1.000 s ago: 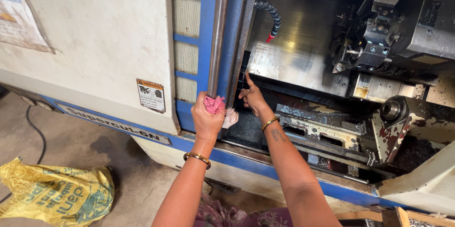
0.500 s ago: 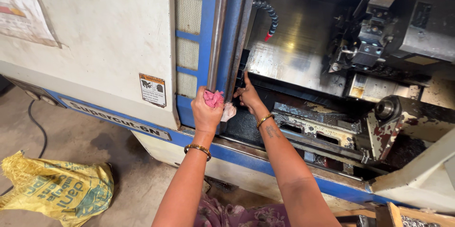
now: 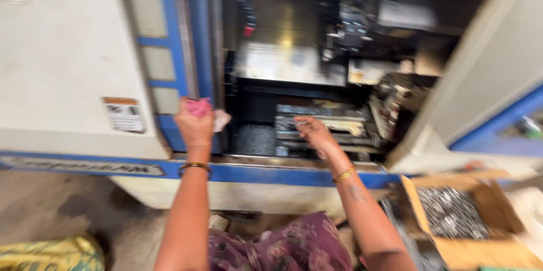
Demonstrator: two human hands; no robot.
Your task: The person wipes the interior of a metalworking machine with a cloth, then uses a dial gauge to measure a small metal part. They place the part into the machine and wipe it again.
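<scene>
My left hand (image 3: 194,125) is closed on a pink cloth (image 3: 199,107), held up against the blue door frame (image 3: 198,50) of a large cream and blue machine (image 3: 68,61). My right hand (image 3: 315,135) reaches into the open machine chamber. Its fingers pinch a small thin metal piece (image 3: 300,123) just above the lower metal bed (image 3: 322,127). Both wrists carry gold bangles. The frame is blurred by motion, so fine detail inside the chamber is unclear.
A cardboard box (image 3: 498,248) of shiny metal parts stands at the lower right. A yellow sack (image 3: 51,254) lies on the concrete floor at the lower left. The tool turret (image 3: 362,11) and a black hose with red tip (image 3: 244,13) hang inside the chamber.
The view has swung right and blurred. My right hand has come down from the door edge to the lower bed inside the chamber. My left hand stays on the cloth at the frame.
</scene>
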